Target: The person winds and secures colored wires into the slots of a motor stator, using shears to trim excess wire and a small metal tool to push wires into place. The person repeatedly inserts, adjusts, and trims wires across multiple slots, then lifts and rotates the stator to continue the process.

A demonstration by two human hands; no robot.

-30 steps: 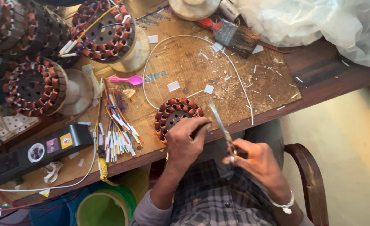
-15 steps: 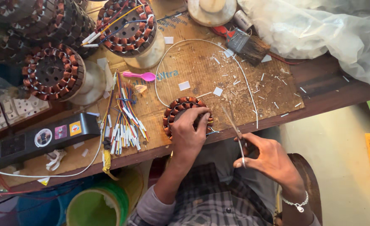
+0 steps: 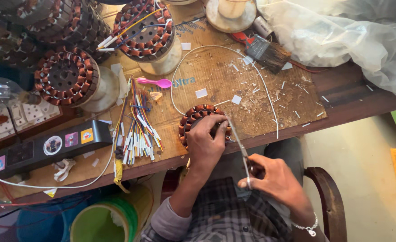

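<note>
Copper-wound stator [image 3: 197, 117] lies at the table's [image 3: 341, 101] near edge, on cardboard [image 3: 216, 78]. Left hand [image 3: 204, 144] grips its top, fingers curled. Right hand [image 3: 274, 178] is closed around scissors [image 3: 239, 145], blades pointing at the stator.

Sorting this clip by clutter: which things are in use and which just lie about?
In use:
left hand on copper-wound stator
right hand holding scissors

Lying about:
pink spoon
paintbrush
wire bundle
other stators
</note>
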